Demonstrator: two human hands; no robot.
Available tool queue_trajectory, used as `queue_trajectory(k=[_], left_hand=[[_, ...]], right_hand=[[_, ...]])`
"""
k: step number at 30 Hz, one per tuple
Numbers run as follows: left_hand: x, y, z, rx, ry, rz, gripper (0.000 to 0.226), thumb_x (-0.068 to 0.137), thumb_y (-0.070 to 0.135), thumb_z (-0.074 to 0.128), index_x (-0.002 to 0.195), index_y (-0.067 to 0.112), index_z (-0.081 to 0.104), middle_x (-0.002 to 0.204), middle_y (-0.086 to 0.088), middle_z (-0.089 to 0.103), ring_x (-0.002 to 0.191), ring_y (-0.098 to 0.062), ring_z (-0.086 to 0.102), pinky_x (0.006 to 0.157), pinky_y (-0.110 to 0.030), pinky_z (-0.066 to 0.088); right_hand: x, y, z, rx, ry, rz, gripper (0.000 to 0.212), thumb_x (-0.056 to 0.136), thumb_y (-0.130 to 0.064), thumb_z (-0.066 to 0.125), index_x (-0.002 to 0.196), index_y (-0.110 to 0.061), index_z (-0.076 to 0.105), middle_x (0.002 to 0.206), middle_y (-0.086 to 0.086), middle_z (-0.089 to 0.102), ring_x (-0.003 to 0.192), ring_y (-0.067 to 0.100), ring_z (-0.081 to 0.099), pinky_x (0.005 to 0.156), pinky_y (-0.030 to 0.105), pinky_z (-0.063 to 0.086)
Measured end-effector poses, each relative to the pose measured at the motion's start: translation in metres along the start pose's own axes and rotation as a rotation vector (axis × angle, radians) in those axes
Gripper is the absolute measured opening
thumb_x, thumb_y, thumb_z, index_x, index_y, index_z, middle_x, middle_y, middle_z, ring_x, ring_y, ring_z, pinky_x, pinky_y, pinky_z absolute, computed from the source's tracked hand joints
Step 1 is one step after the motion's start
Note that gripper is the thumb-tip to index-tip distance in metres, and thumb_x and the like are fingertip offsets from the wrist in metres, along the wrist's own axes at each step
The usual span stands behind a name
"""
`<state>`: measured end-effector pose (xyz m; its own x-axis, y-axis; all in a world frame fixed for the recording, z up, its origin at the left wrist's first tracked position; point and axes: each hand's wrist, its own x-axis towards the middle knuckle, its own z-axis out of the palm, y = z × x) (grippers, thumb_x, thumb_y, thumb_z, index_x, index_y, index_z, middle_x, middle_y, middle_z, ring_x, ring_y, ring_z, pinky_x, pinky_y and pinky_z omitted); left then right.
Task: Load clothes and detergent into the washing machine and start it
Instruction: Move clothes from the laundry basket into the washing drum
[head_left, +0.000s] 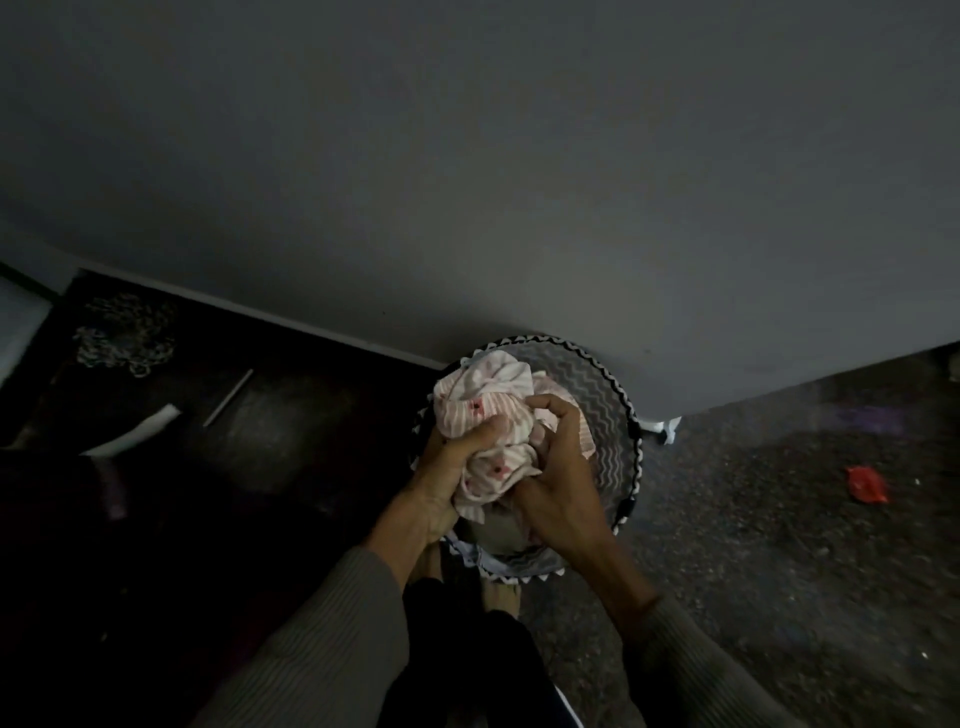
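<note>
left hand (445, 470) and right hand (563, 488) both clutched crumpled pink-striped white cloth (485, 410) | round zigzag-patterned fabric basket (613, 431) lay beneath hands | advisable: gather trailing ends, lift straight up

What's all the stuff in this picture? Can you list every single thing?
basket: one, grey zigzag with a black-and-white rim, on the floor against the wall
clothes: one bundle, pink-and-white stripes with red spots, over the basket
scrap: one, red, on the floor at right
stick: one, white, on the dark floor at left
heap: one, pale and tangled, far left; too dark to tell what it is
wall: one, grey, behind the basket
left hand: one, grips the clothes
right hand: one, grips the clothes
</note>
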<state>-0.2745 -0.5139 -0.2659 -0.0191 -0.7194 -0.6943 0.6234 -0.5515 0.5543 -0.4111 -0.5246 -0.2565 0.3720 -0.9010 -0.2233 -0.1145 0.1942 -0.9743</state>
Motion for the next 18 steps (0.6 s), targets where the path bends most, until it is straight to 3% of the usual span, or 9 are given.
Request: queue_trajectory(k=[2,5,8,10,13,15,17,18], left_hand=[[-0.013,0.01,0.012,-0.01,0.047,0.06,0.052,0.073,0.011,0.081,0.122,0.006,0.065,0.108,-0.015,0.074,0.097,-0.031,0.072,0.083,-0.041,0.059],[-0.03,0.024,0.028,0.034,0.12,0.147,0.035,0.08,0.003,0.075,0.114,0.011,0.07,0.11,-0.013,0.074,0.102,-0.032,0.071,0.092,-0.047,0.056],[-0.048,0.041,0.043,0.01,0.166,0.184,0.038,0.074,0.007,0.079,0.111,0.012,0.071,0.106,-0.01,0.075,0.097,-0.03,0.072,0.083,-0.042,0.058],[-0.062,0.055,0.051,-0.06,0.159,0.143,0.05,0.067,0.016,0.075,0.116,0.007,0.068,0.105,-0.013,0.074,0.094,-0.031,0.071,0.077,-0.039,0.059],[-0.087,0.079,0.064,-0.089,0.068,0.096,0.04,0.065,0.024,0.068,0.098,0.002,0.068,0.091,-0.014,0.066,0.082,-0.025,0.065,0.075,-0.034,0.052],[-0.105,0.093,0.072,-0.103,0.002,0.121,0.023,0.074,0.029,0.066,0.084,0.009,0.069,0.082,-0.006,0.064,0.077,-0.018,0.062,0.073,-0.028,0.049],[-0.118,0.105,0.075,-0.012,0.045,0.175,0.022,0.086,0.036,0.065,0.085,0.013,0.065,0.07,0.001,0.071,0.071,-0.013,0.071,0.063,-0.023,0.056],[-0.126,0.11,0.076,0.027,0.06,0.205,0.029,0.085,0.04,0.068,0.091,0.013,0.063,0.07,0.002,0.073,0.079,-0.014,0.074,0.063,-0.023,0.058]], right_hand=[[-0.005,-0.015,-0.005,-0.047,-0.039,-0.021,0.068,0.081,0.02,0.06,0.132,-0.009,0.027,0.126,0.009,0.062,0.114,0.022,0.063,0.094,0.041,0.053],[-0.016,-0.027,-0.006,-0.165,-0.007,-0.09,0.085,0.074,0.011,0.072,0.14,-0.011,0.023,0.136,0.007,0.05,0.125,0.019,0.054,0.103,0.041,0.048],[-0.026,-0.034,-0.014,-0.327,0.209,-0.137,0.114,0.056,-0.038,0.093,0.144,-0.029,0.021,0.139,0.005,0.042,0.128,0.025,0.047,0.105,0.047,0.044],[-0.031,-0.036,-0.024,-0.312,0.291,-0.127,0.121,0.046,-0.052,0.095,0.143,-0.026,0.027,0.14,0.005,0.044,0.13,0.023,0.048,0.107,0.044,0.043],[-0.036,-0.039,-0.036,-0.408,0.286,-0.108,0.116,0.058,-0.072,0.078,0.146,-0.01,0.034,0.146,0.012,0.043,0.135,0.026,0.042,0.112,0.05,0.034],[-0.036,-0.033,-0.042,-0.597,0.276,-0.074,0.112,0.07,-0.082,0.054,0.141,0.003,0.041,0.144,0.02,0.044,0.132,0.026,0.038,0.114,0.04,0.026],[-0.035,-0.025,-0.045,-0.501,0.211,0.099,0.1,0.067,-0.068,0.061,0.135,0.004,0.049,0.132,0.012,0.052,0.123,0.016,0.044,0.109,0.027,0.029],[-0.034,-0.028,-0.047,-0.406,0.14,0.179,0.083,0.063,-0.058,0.062,0.127,-0.005,0.057,0.122,0.002,0.057,0.113,0.007,0.05,0.104,0.018,0.033]])
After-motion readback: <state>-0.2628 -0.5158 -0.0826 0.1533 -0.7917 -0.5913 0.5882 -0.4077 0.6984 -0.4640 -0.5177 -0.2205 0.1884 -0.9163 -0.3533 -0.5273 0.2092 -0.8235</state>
